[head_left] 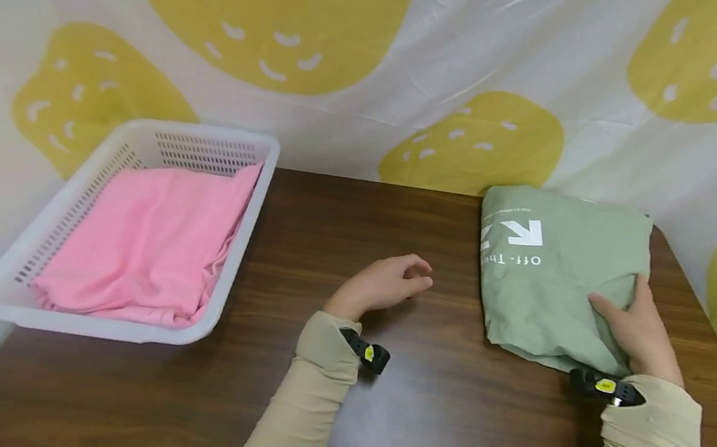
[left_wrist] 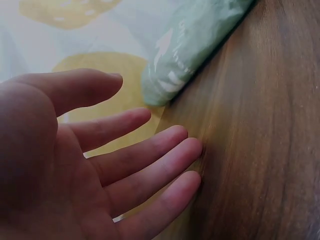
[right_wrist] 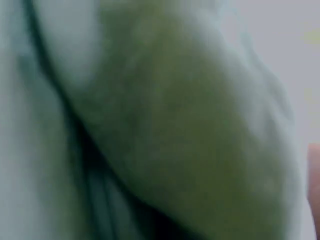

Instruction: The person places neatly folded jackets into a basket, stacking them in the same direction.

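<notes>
A folded sage-green garment [head_left: 562, 239] with a white arrow and lettering lies at the right back of the wooden table. My right hand [head_left: 641, 333] grips its near right edge, the thumb on top and the index finger along the side; the other fingers are hidden. Blurred green cloth [right_wrist: 175, 120] fills most of the right wrist view. My left hand [head_left: 385, 283] hovers over the middle of the table, left of the garment and apart from it. Its fingers [left_wrist: 150, 155] are loosely extended and hold nothing.
At the left stands a white plastic basket [head_left: 238, 254] with slotted walls, holding a folded pink garment [head_left: 151, 237]. The brown table [head_left: 442, 425] meets a white curtain [head_left: 329, 132] with yellow fruit shapes behind it.
</notes>
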### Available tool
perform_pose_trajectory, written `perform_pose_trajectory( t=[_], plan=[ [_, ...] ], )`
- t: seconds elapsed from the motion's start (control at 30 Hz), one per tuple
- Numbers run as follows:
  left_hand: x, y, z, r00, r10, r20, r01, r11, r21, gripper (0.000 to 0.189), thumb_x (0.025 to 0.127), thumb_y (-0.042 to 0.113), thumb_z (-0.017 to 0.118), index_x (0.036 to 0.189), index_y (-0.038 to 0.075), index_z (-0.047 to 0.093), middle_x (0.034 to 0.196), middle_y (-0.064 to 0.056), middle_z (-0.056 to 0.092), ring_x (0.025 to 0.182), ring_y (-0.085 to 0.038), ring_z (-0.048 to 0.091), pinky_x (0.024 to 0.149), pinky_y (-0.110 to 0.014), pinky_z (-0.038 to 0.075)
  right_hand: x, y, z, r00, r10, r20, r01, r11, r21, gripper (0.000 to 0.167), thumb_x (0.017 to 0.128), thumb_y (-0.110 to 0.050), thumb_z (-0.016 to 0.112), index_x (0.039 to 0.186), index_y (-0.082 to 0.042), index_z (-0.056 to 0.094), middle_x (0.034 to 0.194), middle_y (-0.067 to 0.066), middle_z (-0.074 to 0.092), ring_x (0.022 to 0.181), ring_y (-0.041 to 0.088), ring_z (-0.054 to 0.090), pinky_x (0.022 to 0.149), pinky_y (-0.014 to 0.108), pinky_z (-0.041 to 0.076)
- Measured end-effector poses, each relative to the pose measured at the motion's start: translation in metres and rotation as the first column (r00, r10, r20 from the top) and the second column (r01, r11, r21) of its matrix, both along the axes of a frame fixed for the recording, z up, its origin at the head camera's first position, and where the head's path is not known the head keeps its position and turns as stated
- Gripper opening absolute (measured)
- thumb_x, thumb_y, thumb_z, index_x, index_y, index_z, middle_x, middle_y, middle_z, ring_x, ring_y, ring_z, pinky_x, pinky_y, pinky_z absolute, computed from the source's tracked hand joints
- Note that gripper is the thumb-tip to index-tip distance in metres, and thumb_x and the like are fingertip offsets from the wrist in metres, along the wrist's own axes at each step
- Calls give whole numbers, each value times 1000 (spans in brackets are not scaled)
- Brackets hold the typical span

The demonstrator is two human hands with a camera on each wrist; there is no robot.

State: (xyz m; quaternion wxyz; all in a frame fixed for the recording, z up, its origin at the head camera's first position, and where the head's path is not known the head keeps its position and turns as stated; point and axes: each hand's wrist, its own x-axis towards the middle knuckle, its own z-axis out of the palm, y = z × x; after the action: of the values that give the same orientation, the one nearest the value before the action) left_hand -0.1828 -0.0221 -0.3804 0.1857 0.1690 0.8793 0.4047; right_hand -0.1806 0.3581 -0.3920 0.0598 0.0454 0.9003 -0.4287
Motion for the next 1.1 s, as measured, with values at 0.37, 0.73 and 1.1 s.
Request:
perform_pose_trajectory(
  t=[0.37, 0.73, 1.1],
  plan=[
    [-3, -4, -3, 1000, 15, -15, -14, 999, 39, 37, 91, 36, 47, 122, 16, 52, 93, 2, 64, 81, -11, 60, 81, -27, 41, -4, -22, 4, 997, -78, -16, 79, 995, 69, 91, 87, -46, 46, 140, -8, -16, 143, 27, -6, 126, 49, 4, 94, 63, 12],
    [-4, -2, -6, 999, 27, -39, -26, 1000, 17, 36, 91, 37, 47, 119, 17, 55, 92, 5, 62, 79, -7, 57, 81, -28, 41, -6, -35, 9, 993, 7, 122, -7, 1000, 0, 86, 84, -55, 46, 141, 0, 12, 136, 29, 24, 111, 42, 35, 77, 48, 39],
    [-5, -2, -8, 997, 75, 32, -77, 995, 59, 39, 92, 35, 46, 125, 15, 50, 100, 3, 63, 79, -9, 61, 80, -27, 41, -10, -51, 16, 974, 175, 147, -191, 977, 98, 81, 86, -51, 47, 136, 7, 20, 129, 29, 33, 110, 40, 38, 82, 47, 38]
  ],
)
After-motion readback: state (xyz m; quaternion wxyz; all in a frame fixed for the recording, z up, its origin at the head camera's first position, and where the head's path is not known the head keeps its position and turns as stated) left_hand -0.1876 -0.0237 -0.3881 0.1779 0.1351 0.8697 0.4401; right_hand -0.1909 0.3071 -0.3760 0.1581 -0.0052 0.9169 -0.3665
